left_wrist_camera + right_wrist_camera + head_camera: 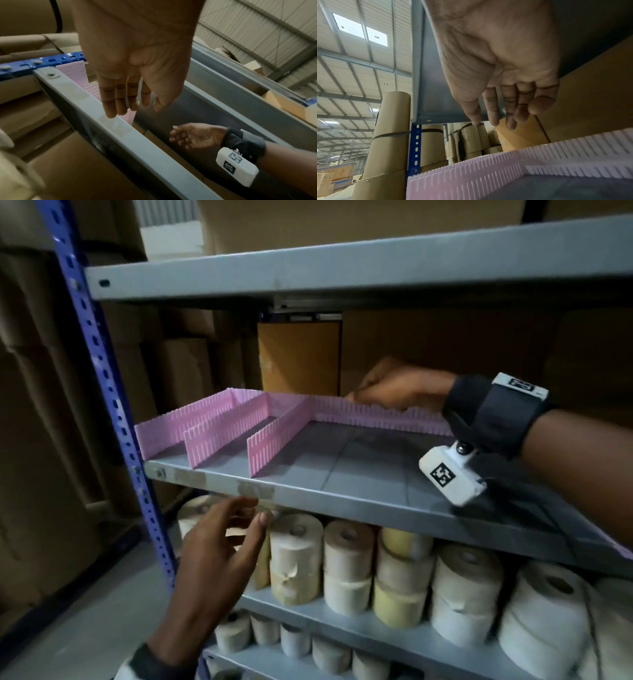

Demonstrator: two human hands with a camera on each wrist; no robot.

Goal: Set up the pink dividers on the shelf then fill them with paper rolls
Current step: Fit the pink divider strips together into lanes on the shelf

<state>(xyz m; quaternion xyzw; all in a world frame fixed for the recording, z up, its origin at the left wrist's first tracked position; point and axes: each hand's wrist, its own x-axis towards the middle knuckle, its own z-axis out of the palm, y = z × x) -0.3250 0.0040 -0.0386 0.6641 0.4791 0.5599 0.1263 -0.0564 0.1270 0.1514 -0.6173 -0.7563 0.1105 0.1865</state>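
Pink slotted dividers stand on the grey shelf [342, 470]: a long rear divider [363, 416] along the back and three cross dividers [274, 436] at the left end. My right hand [363, 393] reaches to the back, just above the rear divider's top edge. Its fingers are loosely extended and hold nothing, which the right wrist view confirms [493, 121]. My left hand [255, 512] hovers open below the shelf's front lip. It is in front of the paper rolls [346, 563] on the lower shelf and grips none of them.
A second grey shelf [342, 268] hangs low overhead. The blue perforated upright [102, 371] bounds the left end. Cardboard boxes [298, 357] stand behind the rear divider. More small rolls [267, 631] fill the bottom shelf. The right part of the middle shelf is bare.
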